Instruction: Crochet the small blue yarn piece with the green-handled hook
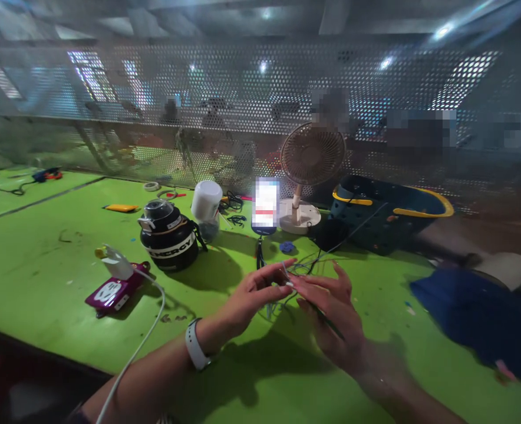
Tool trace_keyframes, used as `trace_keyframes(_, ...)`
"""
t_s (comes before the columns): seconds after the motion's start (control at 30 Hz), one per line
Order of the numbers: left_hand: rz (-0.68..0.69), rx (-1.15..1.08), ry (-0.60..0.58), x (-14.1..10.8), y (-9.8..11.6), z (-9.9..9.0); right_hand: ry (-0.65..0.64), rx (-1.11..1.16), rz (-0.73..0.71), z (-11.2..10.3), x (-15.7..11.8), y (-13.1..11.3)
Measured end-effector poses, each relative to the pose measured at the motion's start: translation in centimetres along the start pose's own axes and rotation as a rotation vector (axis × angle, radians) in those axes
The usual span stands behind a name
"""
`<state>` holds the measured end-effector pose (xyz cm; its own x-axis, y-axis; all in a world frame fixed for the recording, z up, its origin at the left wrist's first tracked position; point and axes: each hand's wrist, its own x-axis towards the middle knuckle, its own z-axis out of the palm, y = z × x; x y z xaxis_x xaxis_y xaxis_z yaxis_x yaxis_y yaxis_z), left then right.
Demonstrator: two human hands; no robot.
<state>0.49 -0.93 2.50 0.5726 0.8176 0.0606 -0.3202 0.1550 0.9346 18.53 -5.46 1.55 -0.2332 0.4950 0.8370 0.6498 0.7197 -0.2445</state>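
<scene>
My left hand (260, 290), with a white watch (195, 344) on its wrist, is closed in a pinch on thin grey-blue yarn (284, 269). A strand runs over the raised index finger. My right hand (333, 306) meets its fingertips and is closed around a slim dark-handled crochet hook (331, 323); the hook's tip is hidden among the fingers. Loose yarn lies on the green table below and behind the hands, and a strand stretches toward the dark basket (375, 221). A small blue crocheted-looking piece (287, 247) lies just beyond.
Behind my hands stand a lit phone (264, 206) and a fan (307, 159). To the left are a black jug (167, 238), a white tub (206, 200) and a purple power strip (116, 291) with a white cable (157, 321). Dark blue cloth (477, 318) lies right.
</scene>
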Motion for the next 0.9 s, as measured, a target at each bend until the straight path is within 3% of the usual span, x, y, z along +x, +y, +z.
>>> trace_keyframes(0.17,-0.056,-0.161,0.006,0.3,-0.8,0.0,0.025,0.025,0.093,0.8,-0.8,0.3)
trace_keyframes(0.47,-0.083,-0.28,0.025,0.9,-1.5,0.0,-0.05,0.223,0.253,0.6,-0.3,-0.4)
trace_keyframes(0.77,-0.004,-0.287,0.084,0.9,-1.8,0.0,-0.006,0.193,0.208,0.8,0.0,0.1)
trace_keyframes(0.83,-0.009,-0.285,0.091,0.9,-1.8,0.0,-0.033,0.244,0.302,0.4,0.3,-0.2)
trace_keyframes(0.9,0.0,-0.283,0.107,0.9,-1.8,0.1,-0.056,0.324,0.499,0.1,0.5,-0.7)
